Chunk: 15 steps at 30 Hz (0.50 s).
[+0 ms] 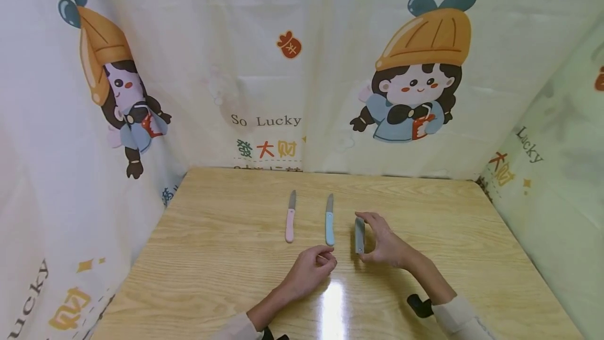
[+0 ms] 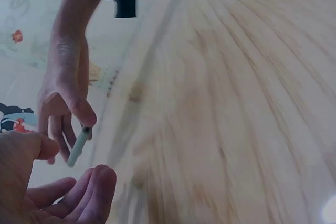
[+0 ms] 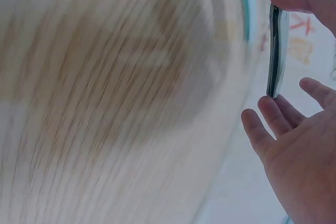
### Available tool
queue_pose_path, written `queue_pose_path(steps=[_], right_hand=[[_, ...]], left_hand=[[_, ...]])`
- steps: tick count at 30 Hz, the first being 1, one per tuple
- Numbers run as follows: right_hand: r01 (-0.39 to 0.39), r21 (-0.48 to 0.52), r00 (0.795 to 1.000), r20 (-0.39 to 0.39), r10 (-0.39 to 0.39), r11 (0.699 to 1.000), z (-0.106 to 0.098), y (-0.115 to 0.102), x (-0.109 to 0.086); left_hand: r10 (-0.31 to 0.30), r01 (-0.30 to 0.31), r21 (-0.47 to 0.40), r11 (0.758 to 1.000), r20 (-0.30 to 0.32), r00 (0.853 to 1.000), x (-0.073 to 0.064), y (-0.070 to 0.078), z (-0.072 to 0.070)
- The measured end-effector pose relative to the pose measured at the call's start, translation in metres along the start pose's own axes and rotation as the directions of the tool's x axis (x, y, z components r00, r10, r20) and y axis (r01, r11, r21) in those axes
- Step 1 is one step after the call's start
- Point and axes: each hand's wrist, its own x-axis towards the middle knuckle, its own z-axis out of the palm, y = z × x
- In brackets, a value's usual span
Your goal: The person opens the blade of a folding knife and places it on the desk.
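In the head view my right hand (image 1: 389, 246) pinches a folded grey-green knife (image 1: 359, 236) by its two ends, thumb at the near end and fingertips at the far end. The right wrist view shows the dark slot along the edge of this folding knife (image 3: 277, 51). My left hand (image 1: 310, 273) is just below the blue knife, fingers loosely bent and nothing in them. An unfolded blue-handled knife (image 1: 329, 229) lies on the table, its blade pointing away from me. To its left lies an unfolded pink-handled knife (image 1: 290, 226), roughly parallel.
Light wood-grain table (image 1: 212, 256) carries the knives. A printed curtain (image 1: 330, 93) hangs behind it and along both sides. Black camera mounts (image 1: 419, 306) sit on the wrists. A bright reflection shines on the near part of the tabletop.
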Motion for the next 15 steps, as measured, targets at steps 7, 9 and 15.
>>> queue_pose_path(steps=[7, 9, 15], right_hand=[[0.041, 0.011, 0.995, 0.087, -0.041, 0.999, 0.011, -0.032, -0.005], [0.046, 0.012, 0.992, 0.113, -0.047, 0.999, 0.014, -0.038, -0.007], [0.076, -0.006, 0.988, 0.133, -0.074, 0.997, 0.022, -0.047, -0.010]], left_hand=[[-0.109, 0.117, -0.361, 0.925, 0.045, 0.993, 0.007, 0.008, 0.008], [-0.118, 0.128, -0.386, 0.914, 0.050, 0.992, 0.008, 0.010, 0.009], [-0.090, 0.100, -0.372, 0.923, 0.045, 0.995, 0.010, 0.008, 0.009]])
